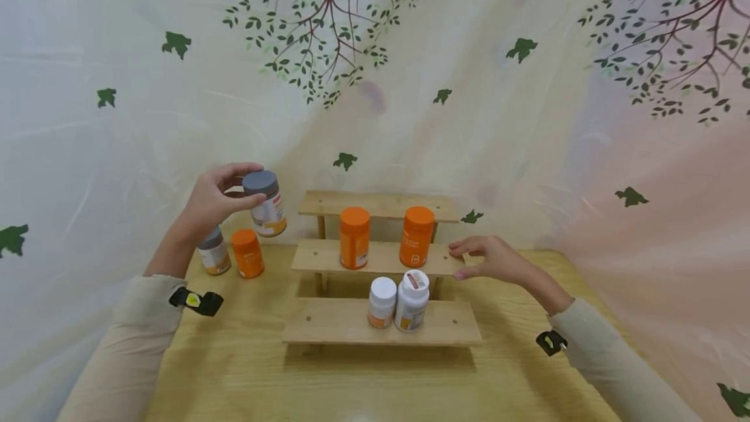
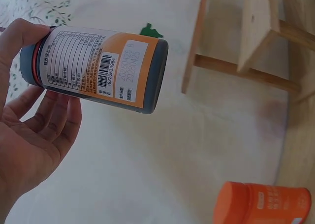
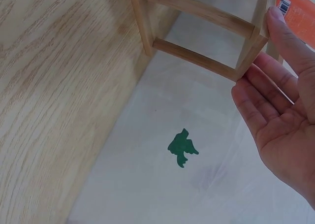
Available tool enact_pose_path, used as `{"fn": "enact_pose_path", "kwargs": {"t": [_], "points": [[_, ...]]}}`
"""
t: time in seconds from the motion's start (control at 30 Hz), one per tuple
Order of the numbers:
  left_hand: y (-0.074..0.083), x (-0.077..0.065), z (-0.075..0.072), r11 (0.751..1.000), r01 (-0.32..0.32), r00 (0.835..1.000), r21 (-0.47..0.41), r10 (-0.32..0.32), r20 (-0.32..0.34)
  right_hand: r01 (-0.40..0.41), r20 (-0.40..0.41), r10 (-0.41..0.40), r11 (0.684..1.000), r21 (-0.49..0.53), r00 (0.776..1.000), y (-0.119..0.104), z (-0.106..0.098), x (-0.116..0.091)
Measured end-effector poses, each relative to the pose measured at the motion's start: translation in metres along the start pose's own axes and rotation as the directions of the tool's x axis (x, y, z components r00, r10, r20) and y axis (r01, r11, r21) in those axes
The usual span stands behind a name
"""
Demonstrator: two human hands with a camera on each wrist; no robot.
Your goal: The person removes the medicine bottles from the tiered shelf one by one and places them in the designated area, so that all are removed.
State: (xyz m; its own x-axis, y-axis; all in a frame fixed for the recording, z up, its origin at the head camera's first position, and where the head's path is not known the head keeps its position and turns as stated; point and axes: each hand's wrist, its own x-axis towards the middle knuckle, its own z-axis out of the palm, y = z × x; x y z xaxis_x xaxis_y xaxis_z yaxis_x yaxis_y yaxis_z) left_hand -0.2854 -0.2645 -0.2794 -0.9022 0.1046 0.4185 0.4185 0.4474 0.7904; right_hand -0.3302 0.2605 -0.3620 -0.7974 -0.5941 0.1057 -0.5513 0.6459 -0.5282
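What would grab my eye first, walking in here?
Probably the two bright orange bottles on the middle shelf. Off to its left, the left hand holds a gray-lidded jar in the air. Two white bottles stand on the bottom shelf.

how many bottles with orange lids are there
3: one orange-lidded bottle on the table left of the wooden rack, another and a third on its middle shelf.
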Motion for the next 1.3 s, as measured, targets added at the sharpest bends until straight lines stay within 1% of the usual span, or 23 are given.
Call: {"fn": "enact_pose_path", "kwargs": {"t": [0.17, 0.37, 0.57, 0.77, 0.9, 1.03, 1.3], "points": [[-0.014, -0.003, -0.001, 0.998, 0.05, 0.998, 0.044, -0.051, 0.023, 0.014, 0.0, -0.014, 1.0, -0.017, 1.0, -0.002, -0.002, 0.002], [-0.031, -0.005, 0.001, 0.993, 0.104, 0.994, 0.049, -0.106, 0.04, 0.017, 0.0, -0.018, 0.999, -0.028, 1.0, -0.003, -0.002, 0.002], [-0.045, -0.007, 0.003, 0.99, 0.13, 0.989, 0.056, -0.133, 0.06, 0.016, -0.002, -0.016, 0.999, -0.03, 1.0, -0.001, -0.001, 0.002], [-0.053, -0.005, 0.003, 0.985, 0.165, 0.982, 0.051, -0.169, 0.089, 0.011, -0.002, -0.011, 1.0, -0.022, 1.0, 0.0, -0.001, 0.002], [-0.061, -0.004, 0.005, 0.983, 0.175, 0.979, 0.056, -0.18, 0.101, 0.0, -0.003, 0.0, 1.0, -0.01, 1.0, -0.001, -0.001, 0.002], [-0.068, -0.004, 0.008, 0.983, 0.174, 0.979, 0.058, -0.179, 0.098, -0.004, 0.001, 0.004, 1.0, -0.008, 1.0, -0.002, 0.0, 0.002], [-0.084, -0.004, 0.016, 0.982, 0.182, 0.975, 0.052, -0.187, 0.117, -0.003, 0.003, 0.003, 1.0, -0.023, 1.0, -0.004, -0.002, 0.002]]}}
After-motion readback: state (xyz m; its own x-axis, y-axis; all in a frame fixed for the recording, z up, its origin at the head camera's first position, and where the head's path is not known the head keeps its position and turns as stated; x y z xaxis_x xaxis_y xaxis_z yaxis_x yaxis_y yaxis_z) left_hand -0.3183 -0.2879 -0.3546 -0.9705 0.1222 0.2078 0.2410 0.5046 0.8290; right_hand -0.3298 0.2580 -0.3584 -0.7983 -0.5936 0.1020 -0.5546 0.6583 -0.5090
